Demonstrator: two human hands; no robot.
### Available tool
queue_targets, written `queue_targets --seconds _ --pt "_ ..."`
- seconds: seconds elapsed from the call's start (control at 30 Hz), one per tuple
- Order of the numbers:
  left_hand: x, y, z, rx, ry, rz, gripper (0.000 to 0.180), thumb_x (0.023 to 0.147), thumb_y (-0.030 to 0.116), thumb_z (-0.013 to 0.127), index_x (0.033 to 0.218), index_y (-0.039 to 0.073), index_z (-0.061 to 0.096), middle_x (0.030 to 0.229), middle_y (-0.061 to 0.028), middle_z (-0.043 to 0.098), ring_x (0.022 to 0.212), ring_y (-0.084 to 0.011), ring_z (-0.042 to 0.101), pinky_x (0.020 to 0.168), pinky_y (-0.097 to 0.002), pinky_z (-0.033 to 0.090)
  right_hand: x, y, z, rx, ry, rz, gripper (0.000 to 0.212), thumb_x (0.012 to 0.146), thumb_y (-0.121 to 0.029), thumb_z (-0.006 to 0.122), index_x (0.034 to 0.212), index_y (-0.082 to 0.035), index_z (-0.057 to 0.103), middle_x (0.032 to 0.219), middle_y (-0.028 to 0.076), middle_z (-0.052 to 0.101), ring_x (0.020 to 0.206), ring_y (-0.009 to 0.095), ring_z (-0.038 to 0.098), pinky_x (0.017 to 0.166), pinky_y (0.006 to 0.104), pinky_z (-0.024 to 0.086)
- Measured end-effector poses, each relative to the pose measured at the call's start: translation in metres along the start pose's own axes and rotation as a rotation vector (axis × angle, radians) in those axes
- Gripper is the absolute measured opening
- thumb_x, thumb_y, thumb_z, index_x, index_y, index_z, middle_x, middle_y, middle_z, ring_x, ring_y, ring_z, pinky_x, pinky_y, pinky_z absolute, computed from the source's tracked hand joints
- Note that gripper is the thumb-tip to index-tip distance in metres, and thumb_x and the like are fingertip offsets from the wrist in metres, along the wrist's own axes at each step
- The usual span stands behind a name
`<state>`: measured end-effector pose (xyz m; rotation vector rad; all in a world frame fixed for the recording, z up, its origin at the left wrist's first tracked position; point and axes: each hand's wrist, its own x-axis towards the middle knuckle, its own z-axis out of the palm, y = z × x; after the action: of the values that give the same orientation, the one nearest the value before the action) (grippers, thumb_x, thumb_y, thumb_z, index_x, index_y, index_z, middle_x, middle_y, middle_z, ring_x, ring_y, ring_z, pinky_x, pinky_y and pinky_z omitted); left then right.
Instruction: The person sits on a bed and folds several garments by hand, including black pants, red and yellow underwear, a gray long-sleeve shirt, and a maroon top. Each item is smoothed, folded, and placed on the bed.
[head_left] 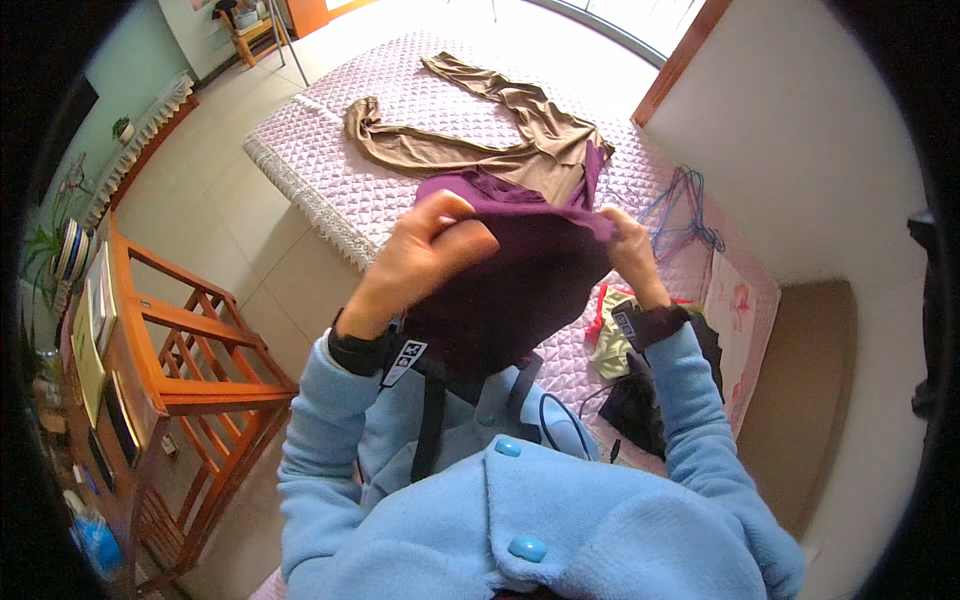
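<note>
A dark purple garment (515, 265) hangs stretched between my two hands, in front of my body. My left hand (420, 250) is closed on its upper left edge, slightly smeared by motion. At its upper right corner, my right hand (632, 255) pinches the cloth, thumb and fingers together. Just beyond lies a brown garment (520, 150), its two long legs or sleeves spread toward the far left of the bed. Purple cloth also shows along the near end of the brown garment; I cannot tell whether the two are joined.
The pink quilted bed (310, 130) has a lace edge. Blue wire hangers (690, 215) lie at its right, near a pale yellow-green and red cloth (610, 335) and a black item (638, 410). A wooden chair (200, 350) stands left, beside a cluttered desk (140, 440).
</note>
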<state>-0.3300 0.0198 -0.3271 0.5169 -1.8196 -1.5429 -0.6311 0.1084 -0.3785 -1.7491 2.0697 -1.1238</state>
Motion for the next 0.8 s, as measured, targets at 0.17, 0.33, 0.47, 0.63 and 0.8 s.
queue_targets --seconds 0.17,0.33,0.47,0.63,0.8 --pt "-0.005 -0.068 0.046 0.993 -0.1 -0.09 0.057 0.074 0.029 0.073 0.121 0.005 0.053 0.106 -0.0205 0.059 0.1 -0.0326 0.059 0.086 -0.0393 0.048 -0.015 -0.04 0.01 0.742 -0.327 -0.174 0.038 0.092 -0.01 0.051 0.129 -0.001 0.045 0.108 0.002 0.059 0.093 0.009 0.056 0.085 0.024 0.046" --pt "-0.003 -0.077 0.009 -0.406 -0.001 -0.117 0.032 0.082 -0.002 0.055 0.112 0.003 0.06 0.11 -0.0099 0.063 0.104 -0.0195 0.059 0.089 -0.0318 0.049 -0.017 -0.051 -0.019 0.199 -0.592 -0.013 0.037 0.082 -0.025 0.066 0.111 -0.003 0.057 0.099 0.011 0.066 0.092 0.022 0.063 0.078 0.0334 0.05" --pt "-0.018 -0.049 0.0 -0.881 -0.114 -0.233 0.031 0.087 0.0 0.049 0.117 0.0 0.057 0.111 -0.0064 0.063 0.102 -0.0152 0.059 0.091 -0.0276 0.046 -0.003 -0.014 -0.008 -0.265 -0.331 -0.112 0.036 0.071 -0.011 0.066 0.106 -0.003 0.063 0.097 0.022 0.065 0.092 0.037 0.063 0.079 0.0398 0.05" --pt "-0.026 -0.065 0.023 0.729 -0.33 -0.2 0.059 0.072 0.016 0.074 0.123 0.0 0.05 0.107 -0.0238 0.062 0.097 -0.0318 0.061 0.087 -0.0375 0.047 -0.008 -0.008 0.02 0.047 -0.469 -0.254 0.04 0.077 0.008 0.047 0.114 -0.002 0.058 0.114 0.02 0.057 0.107 0.033 0.055 0.093 0.034 0.044" --pt "-0.026 -0.06 -0.022 -0.439 0.177 -0.294 0.029 0.077 0.001 0.063 0.107 -0.001 0.063 0.097 -0.009 0.067 0.089 -0.0191 0.063 0.084 -0.0299 0.049 -0.002 -0.054 0.006 0.931 -0.663 0.332 0.036 0.078 -0.013 0.064 0.112 -0.003 0.057 0.106 0.019 0.063 0.1 0.028 0.061 0.088 0.0331 0.045"
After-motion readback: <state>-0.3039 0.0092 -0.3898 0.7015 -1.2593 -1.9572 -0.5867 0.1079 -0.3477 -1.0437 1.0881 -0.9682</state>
